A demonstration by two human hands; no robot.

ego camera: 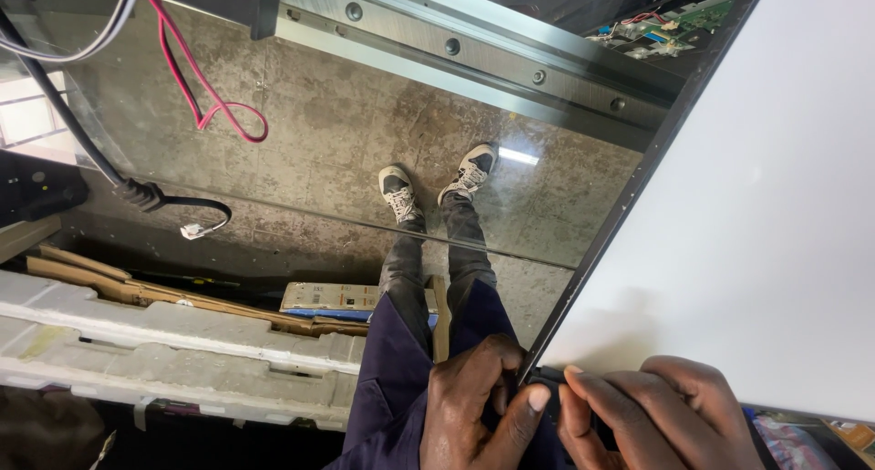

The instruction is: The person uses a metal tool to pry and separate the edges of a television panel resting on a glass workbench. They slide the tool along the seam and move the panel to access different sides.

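I see a big white screen panel [766, 224] with a dark edge filling the right. A flat tan box [333, 298] with a pale label lies on the floor, centre-left, beside cardboard [137, 288].

Both hands are low and close together, fingertips nearly meeting. The left hand [478, 402] is curled, knuckles up, its thumb stretched out toward the right hand with the nail showing, fingers bent in a pinch. The right hand [661, 415] lies just beside it, back upward, fingers bent and pointing toward the left thumb. Dark sleeves and legs show beyond the left hand.
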